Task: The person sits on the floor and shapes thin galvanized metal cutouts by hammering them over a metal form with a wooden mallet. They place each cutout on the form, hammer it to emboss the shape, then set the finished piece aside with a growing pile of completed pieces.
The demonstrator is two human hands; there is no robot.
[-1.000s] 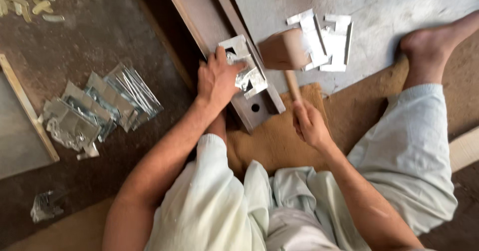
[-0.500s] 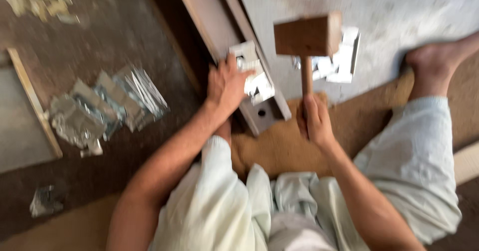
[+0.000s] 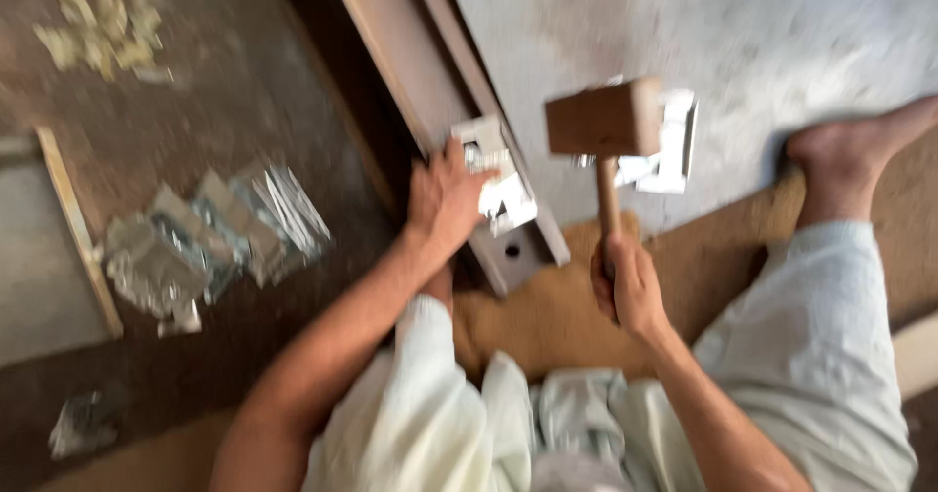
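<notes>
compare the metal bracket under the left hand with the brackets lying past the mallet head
The held bracket sits on the end of the long frame piece, pressed by the left hand; the loose brackets lie on the pale floor, untouched. The held one shows whole; the loose ones are partly hidden behind the mallet in the right hand. Both look like pale, shiny folded metal.

Wooden mallet (image 3: 606, 126): block head raised, handle upright, gripped low by right hand (image 3: 630, 287). Silver metal bracket (image 3: 498, 184): lies on grey frame end (image 3: 518, 248), pinned by left hand (image 3: 445, 199).
</notes>
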